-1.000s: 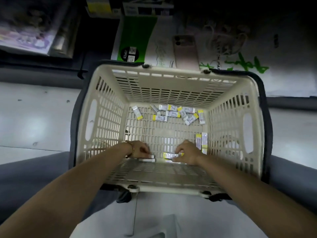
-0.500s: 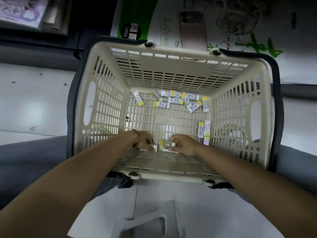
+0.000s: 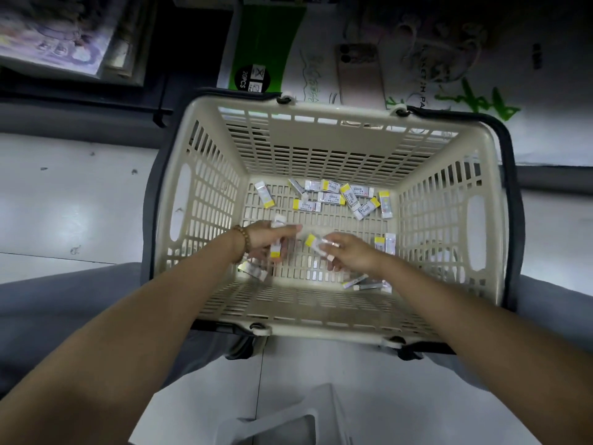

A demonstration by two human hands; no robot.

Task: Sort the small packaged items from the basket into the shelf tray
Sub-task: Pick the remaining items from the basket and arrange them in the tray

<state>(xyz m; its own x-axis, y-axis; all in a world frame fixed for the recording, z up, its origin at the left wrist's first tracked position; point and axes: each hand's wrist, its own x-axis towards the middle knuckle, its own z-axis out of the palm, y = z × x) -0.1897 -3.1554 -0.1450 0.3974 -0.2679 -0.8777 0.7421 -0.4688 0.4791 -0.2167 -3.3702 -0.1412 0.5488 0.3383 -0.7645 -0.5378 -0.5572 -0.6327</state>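
A cream slotted basket stands on the floor below me, holding several small white-and-yellow packets scattered along its far wall. Both hands are inside it, raised a little above the bottom. My left hand holds white-and-yellow packets, one end sticking up above the fingers. My right hand pinches one packet at its fingertips, the yellow end pointing left. More packets lie under the left wrist, near the right wall and below the right hand.
Dark basket handles hang down both sides. A phone lies on printed sheets beyond the basket. A green-and-white box sits at the back. A white tray-like corner shows at the bottom edge. My grey trouser legs flank the basket.
Both hands have lifted off the basket bottom with packets in them, and the right hand's packet now sits at the fingertips between the two hands. The view shifted slightly.
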